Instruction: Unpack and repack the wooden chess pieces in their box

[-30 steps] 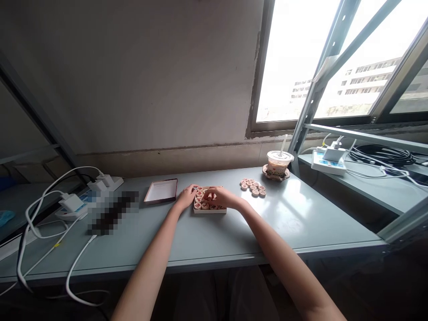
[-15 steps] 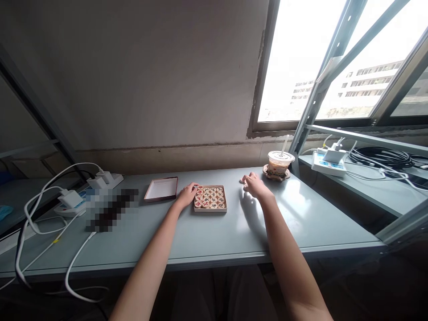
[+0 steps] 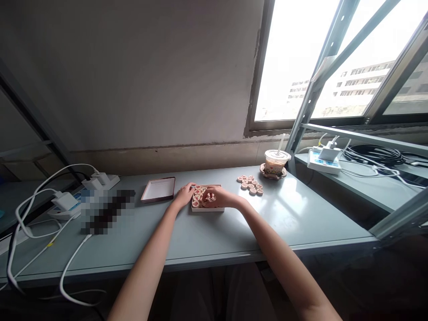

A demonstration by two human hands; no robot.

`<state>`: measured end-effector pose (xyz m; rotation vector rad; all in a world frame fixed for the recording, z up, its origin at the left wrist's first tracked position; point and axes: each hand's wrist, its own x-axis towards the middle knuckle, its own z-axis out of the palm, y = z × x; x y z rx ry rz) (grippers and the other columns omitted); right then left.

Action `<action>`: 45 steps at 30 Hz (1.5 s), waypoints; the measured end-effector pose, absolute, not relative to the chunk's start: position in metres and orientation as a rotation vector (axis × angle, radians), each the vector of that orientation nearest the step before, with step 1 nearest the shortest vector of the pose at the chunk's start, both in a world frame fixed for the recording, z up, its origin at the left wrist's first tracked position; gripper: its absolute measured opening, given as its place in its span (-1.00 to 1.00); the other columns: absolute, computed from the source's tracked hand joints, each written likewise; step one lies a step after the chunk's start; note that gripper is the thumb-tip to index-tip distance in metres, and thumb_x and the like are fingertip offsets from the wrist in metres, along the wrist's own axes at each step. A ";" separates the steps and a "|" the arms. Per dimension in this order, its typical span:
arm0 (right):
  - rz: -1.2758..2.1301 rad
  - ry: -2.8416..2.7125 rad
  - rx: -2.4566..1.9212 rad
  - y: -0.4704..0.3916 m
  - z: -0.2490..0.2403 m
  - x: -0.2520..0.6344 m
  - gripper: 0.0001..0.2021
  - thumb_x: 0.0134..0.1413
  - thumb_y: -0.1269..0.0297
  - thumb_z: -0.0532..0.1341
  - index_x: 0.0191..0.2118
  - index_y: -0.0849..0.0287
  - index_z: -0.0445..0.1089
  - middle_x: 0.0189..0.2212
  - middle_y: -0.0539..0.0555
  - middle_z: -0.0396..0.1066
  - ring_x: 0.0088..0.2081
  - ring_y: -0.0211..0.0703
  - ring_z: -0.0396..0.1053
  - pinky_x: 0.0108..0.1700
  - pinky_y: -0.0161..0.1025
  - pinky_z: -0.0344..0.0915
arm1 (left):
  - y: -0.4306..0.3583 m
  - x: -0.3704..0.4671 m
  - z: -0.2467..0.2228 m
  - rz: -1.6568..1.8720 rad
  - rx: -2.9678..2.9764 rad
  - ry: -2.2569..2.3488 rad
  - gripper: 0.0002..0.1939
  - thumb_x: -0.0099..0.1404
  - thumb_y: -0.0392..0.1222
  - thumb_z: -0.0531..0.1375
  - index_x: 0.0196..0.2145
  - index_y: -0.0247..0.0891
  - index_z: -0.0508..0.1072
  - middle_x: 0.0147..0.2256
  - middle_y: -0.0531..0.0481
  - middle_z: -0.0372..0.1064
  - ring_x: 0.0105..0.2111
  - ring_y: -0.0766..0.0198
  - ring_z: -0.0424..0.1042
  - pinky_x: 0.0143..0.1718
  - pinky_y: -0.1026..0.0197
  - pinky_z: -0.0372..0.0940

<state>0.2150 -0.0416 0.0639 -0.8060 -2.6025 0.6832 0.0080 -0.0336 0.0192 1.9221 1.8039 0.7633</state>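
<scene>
An open cardboard box (image 3: 207,210) of round wooden xiangqi pieces sits mid-table, the red-lettered ones showing along its left side. My left hand (image 3: 184,195) holds the box by its left wall, fingertips at the upper left corner. Over the box's middle, my right hand (image 3: 219,197) is closed with its fingers pinched around a xiangqi piece (image 3: 210,197); it covers much of the box's right part. Loose xiangqi pieces (image 3: 251,186) lie flat in a close cluster on the table, right of the box.
A shallow box lid (image 3: 158,189) lies left of my left hand. A lidded drink cup (image 3: 276,164) with a straw stands in a holder at the back right. Power strips (image 3: 68,206) and white cables (image 3: 65,272) spread over the left end. A metal shelf post (image 3: 309,104) rises at right.
My right hand has moved left from the loose pieces to above the box, uncovering the cluster. The left hand stays at the box's left side. The view has shifted slightly.
</scene>
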 end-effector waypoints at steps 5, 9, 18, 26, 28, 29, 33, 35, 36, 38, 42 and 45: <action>0.582 -2.545 -1.067 -0.031 0.076 0.252 -0.82 0.01 0.31 0.24 -0.22 0.18 0.44 -0.23 0.08 0.35 -0.27 -0.26 0.30 -0.25 -0.37 0.22 | -0.034 0.008 0.019 0.785 1.906 1.787 -0.66 0.28 -0.23 -0.07 -0.04 -0.21 0.34 -0.01 -0.09 0.36 -0.02 0.14 0.33 -0.04 0.17 0.22; 0.202 -2.495 -1.629 -0.021 0.077 0.288 -0.86 0.00 0.40 0.20 -0.28 0.21 0.47 -0.21 0.18 0.37 -0.13 -0.05 0.29 -0.16 -0.24 0.18 | -0.033 0.008 0.019 0.781 1.896 1.788 -0.66 0.29 -0.22 -0.08 -0.04 -0.21 0.34 0.00 -0.10 0.36 -0.02 0.12 0.33 -0.04 0.14 0.22; 0.044 -2.478 -1.169 -0.027 0.062 0.242 -0.62 0.09 0.48 0.12 0.04 0.07 0.34 -0.01 0.12 0.32 0.02 -0.06 0.23 -0.05 -0.15 0.15 | -0.034 0.006 0.021 0.801 1.895 1.710 -0.70 0.24 -0.14 0.00 -0.13 -0.21 0.39 -0.12 -0.07 0.43 -0.12 0.13 0.38 -0.09 0.16 0.26; -0.090 -2.572 -1.005 -0.035 0.038 0.194 -0.73 0.23 0.32 0.08 0.00 0.07 0.38 -0.06 0.15 0.37 -0.07 -0.09 0.27 -0.05 -0.15 0.08 | -0.035 0.004 0.020 0.836 1.885 1.477 -0.73 0.18 -0.05 0.08 -0.25 -0.22 0.45 -0.24 -0.02 0.47 -0.20 0.18 0.40 -0.10 0.20 0.27; -0.072 -2.544 -1.020 -0.032 0.038 0.197 -0.78 0.23 0.29 0.10 -0.07 0.08 0.41 -0.09 0.14 0.39 -0.08 -0.09 0.27 -0.06 -0.15 0.08 | -0.034 0.003 0.019 0.835 1.878 1.457 -0.71 0.17 -0.02 0.09 -0.25 -0.23 0.44 -0.24 -0.03 0.46 -0.20 0.18 0.40 -0.10 0.19 0.27; -0.056 -2.536 -1.020 -0.030 0.039 0.199 -0.79 0.23 0.28 0.10 -0.09 0.09 0.42 -0.10 0.14 0.39 -0.09 -0.10 0.28 -0.06 -0.16 0.08 | -0.033 0.003 0.018 0.834 1.877 1.452 -0.71 0.17 -0.01 0.09 -0.25 -0.23 0.44 -0.23 -0.03 0.46 -0.20 0.18 0.40 -0.10 0.19 0.27; 0.054 -2.534 -0.983 -0.028 0.041 0.203 -0.80 0.24 0.26 0.09 -0.11 0.06 0.43 -0.11 0.11 0.37 -0.10 -0.13 0.28 -0.10 -0.19 0.11 | -0.032 0.002 0.016 0.825 1.886 1.454 -0.71 0.17 -0.01 0.08 -0.25 -0.22 0.42 -0.22 -0.03 0.45 -0.19 0.18 0.39 -0.09 0.19 0.26; 0.082 -2.535 -0.984 -0.028 0.041 0.204 -0.78 0.23 0.27 0.10 -0.07 0.03 0.42 -0.10 0.11 0.35 -0.08 -0.13 0.27 -0.11 -0.20 0.12 | -0.032 0.002 0.017 0.820 1.886 1.454 -0.69 0.18 0.01 0.08 -0.24 -0.22 0.42 -0.22 -0.03 0.44 -0.19 0.18 0.39 -0.09 0.18 0.26; 0.081 -2.533 -0.993 -0.029 0.041 0.204 -0.78 0.23 0.26 0.10 -0.06 0.03 0.42 -0.10 0.11 0.35 -0.07 -0.12 0.26 -0.11 -0.20 0.13 | -0.032 0.002 0.017 0.819 1.882 1.454 -0.68 0.17 0.02 0.08 -0.24 -0.22 0.42 -0.21 -0.03 0.44 -0.19 0.18 0.39 -0.09 0.18 0.26; 0.073 -2.524 -1.011 -0.029 0.042 0.204 -0.78 0.21 0.24 0.12 -0.07 0.05 0.42 -0.11 0.12 0.34 -0.07 -0.11 0.26 -0.10 -0.19 0.14 | -0.034 0.003 0.018 0.815 1.877 1.458 -0.67 0.17 0.04 0.08 -0.24 -0.23 0.42 -0.21 -0.04 0.44 -0.18 0.17 0.39 -0.09 0.18 0.26; 0.134 -2.414 -1.011 -0.022 0.043 0.209 -0.78 0.19 0.16 0.13 -0.16 0.12 0.42 -0.14 0.13 0.35 -0.07 -0.11 0.26 -0.08 -0.18 0.16 | -0.036 0.005 0.021 0.811 1.877 1.483 -0.69 0.16 0.02 0.08 -0.25 -0.22 0.42 -0.22 -0.04 0.44 -0.18 0.17 0.38 -0.08 0.17 0.25; 0.206 -2.244 -1.118 -0.008 0.043 0.227 -0.77 0.21 0.18 0.09 -0.14 0.15 0.40 -0.15 0.11 0.38 -0.12 -0.15 0.29 -0.09 -0.20 0.17 | -0.037 0.006 0.022 0.806 1.872 1.518 -0.72 0.14 -0.03 0.08 -0.26 -0.22 0.41 -0.23 -0.04 0.43 -0.18 0.16 0.37 -0.08 0.16 0.25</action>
